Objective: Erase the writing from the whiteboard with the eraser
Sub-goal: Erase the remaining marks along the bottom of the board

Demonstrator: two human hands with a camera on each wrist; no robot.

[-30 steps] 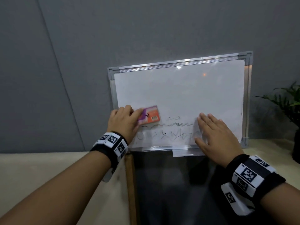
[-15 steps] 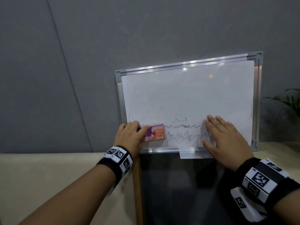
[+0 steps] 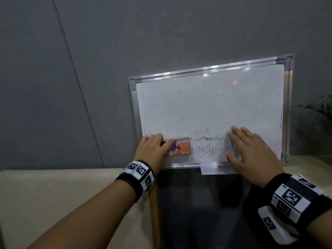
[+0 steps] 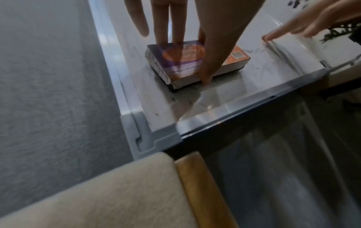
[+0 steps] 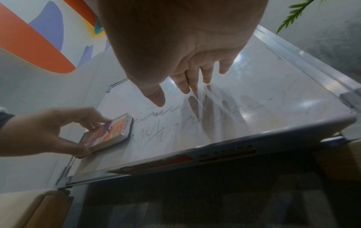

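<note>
Left hand grips eraser | right hand flat, covering writing | whiteboard

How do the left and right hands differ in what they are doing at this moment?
The left hand grips the eraser by its edges near the whiteboard's lower left; the right hand holds nothing. The left hand's fingers curl round the eraser; the right hand's lie straight, spread on the board. Both touch the lower board, flanking the remaining writing.

Looks like an office: grey felt wall panels, whiteboard propped against them, potted plant, colourful wall mural.
</note>
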